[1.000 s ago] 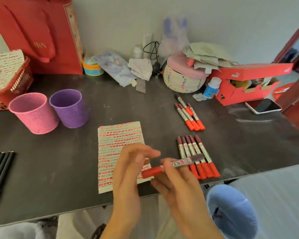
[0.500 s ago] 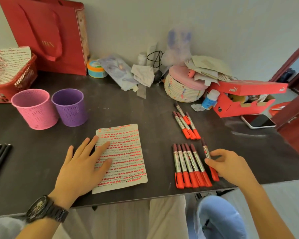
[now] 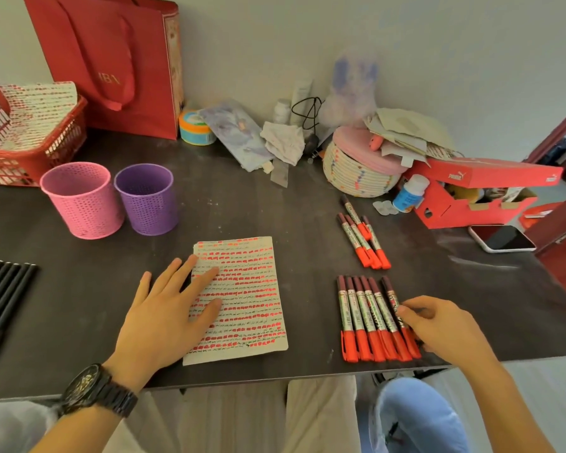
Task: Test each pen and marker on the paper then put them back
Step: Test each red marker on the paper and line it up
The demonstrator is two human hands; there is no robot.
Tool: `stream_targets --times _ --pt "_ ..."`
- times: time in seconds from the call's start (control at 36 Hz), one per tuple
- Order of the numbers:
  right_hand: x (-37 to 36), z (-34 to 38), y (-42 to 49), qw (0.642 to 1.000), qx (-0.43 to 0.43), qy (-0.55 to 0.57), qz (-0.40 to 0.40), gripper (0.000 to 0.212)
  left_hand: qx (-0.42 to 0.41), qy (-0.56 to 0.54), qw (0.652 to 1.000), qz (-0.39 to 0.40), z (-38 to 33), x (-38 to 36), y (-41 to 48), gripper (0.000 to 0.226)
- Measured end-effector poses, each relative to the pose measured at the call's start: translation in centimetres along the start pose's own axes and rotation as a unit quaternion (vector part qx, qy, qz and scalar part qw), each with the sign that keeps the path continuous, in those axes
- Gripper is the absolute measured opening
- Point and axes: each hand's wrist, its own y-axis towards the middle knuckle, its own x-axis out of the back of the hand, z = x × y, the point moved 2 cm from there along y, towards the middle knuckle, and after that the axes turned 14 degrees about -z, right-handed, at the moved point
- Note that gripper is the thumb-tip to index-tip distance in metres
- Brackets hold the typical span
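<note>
Marker (image 3: 391, 297): right of paper (image 3: 249, 289), last in the row (image 3: 356, 308).
Right hand (image 3: 438, 325): curled fingers pinch it; nudge it straight.
Left hand (image 3: 164, 322): flat on paper, fingers straight.

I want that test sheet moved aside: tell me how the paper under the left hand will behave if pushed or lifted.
The paper looks thin, so it would probably flop if lifted by one edge. Flat on the smooth dark table, it should slide easily; the left hand resting on its left side likely pins it.
</note>
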Motion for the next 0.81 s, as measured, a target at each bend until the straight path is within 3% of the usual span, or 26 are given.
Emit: stream_targets --times 0.44,0.64,0.81 --pt "-1.7 9.1 5.5 0.985 0.102 -0.078 -0.115 0.030 0.001 -0.016 1.000 -0.014 -0.1 -0.2 0.0 0.072" --pt "-3.7 11.5 7.2 0.966 0.138 -0.190 -0.107 0.029 0.005 -0.021 1.000 -0.015 -0.1 -0.3 0.0 0.069" --pt "-4.3 12.0 7.4 0.956 0.139 -0.236 -0.109 0.042 0.010 -0.027 0.999 -0.016 -0.1 -0.3 0.0 0.069"
